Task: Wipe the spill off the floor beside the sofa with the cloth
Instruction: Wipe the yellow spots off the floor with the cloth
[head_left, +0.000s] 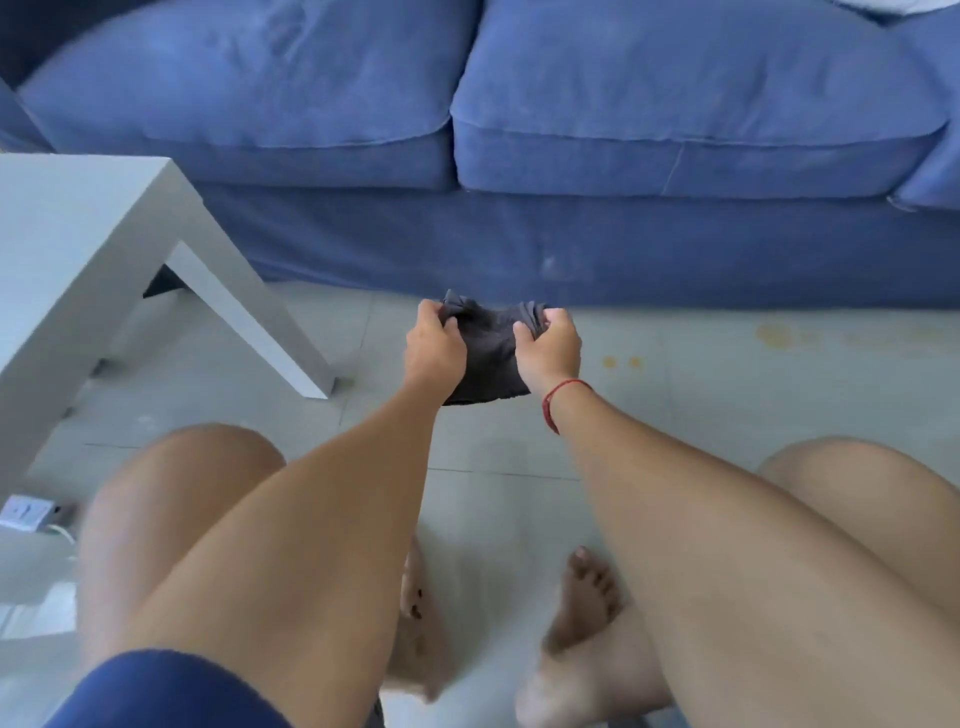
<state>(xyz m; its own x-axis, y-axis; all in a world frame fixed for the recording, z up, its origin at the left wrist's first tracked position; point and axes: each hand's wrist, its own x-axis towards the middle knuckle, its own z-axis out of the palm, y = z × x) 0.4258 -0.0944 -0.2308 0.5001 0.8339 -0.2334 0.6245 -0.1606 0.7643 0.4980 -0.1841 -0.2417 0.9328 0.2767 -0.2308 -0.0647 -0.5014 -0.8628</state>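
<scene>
A dark grey cloth (491, 353) hangs bunched between both hands, just above the pale tiled floor in front of the blue sofa (571, 130). My left hand (434, 345) grips its left upper edge and my right hand (548, 348), with a red string on the wrist, grips its right upper edge. The spill shows as yellowish spots: two small drops (622, 362) just right of my right hand and a larger faint stain (776, 335) farther right, close to the sofa base.
A white side table (78, 218) stands at the left, its leg reaching the floor near my left hand. A white power strip (26, 512) lies on the floor at far left. My bare knees and feet fill the foreground.
</scene>
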